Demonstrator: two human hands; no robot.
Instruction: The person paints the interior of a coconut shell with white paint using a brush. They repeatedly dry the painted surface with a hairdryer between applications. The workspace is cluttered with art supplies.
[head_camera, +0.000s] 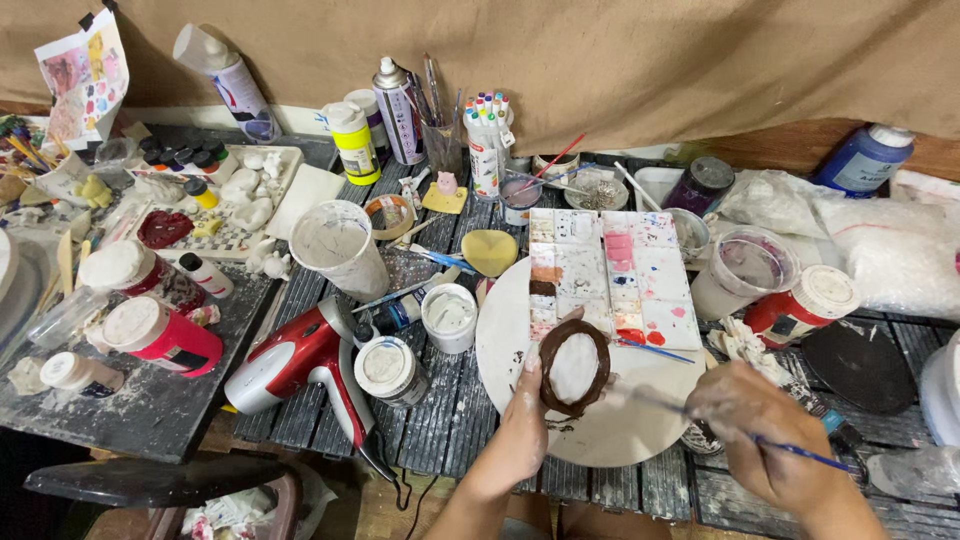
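While we steady the work over the round white board (600, 430), which lies on the slatted tabletop (440, 420) and is the largest item in the working area, we record the rest in descending size. Item: red and silver hair dryer (300, 360), lying left of the board, cord trailing toward the near edge; in our judgement the likeliest thing to snag an elbow. Item: partitioned paint palette (610, 280), overlapping the far rim of the board, wells stained pink, red and brown. Item: white tub (338, 245) and several capped paint jars (388, 368), crowding the left approach. Item: oval plaster piece (574, 367), white centre, brown rim, held just above the board, near the palette. Item: left hand (525, 415), fingers (533, 362) curled about the piece's left edge, pinching it upright toward us. Item: right hand (760, 430), fingers pressed together on a thin blue-handled brush (740, 432), whose tip reaches toward the piece's right rim. We judge good practice to be short strokes along the rim, piece turned by the left hand, brush kept off the white centre, sleeve clear of the wet palette.
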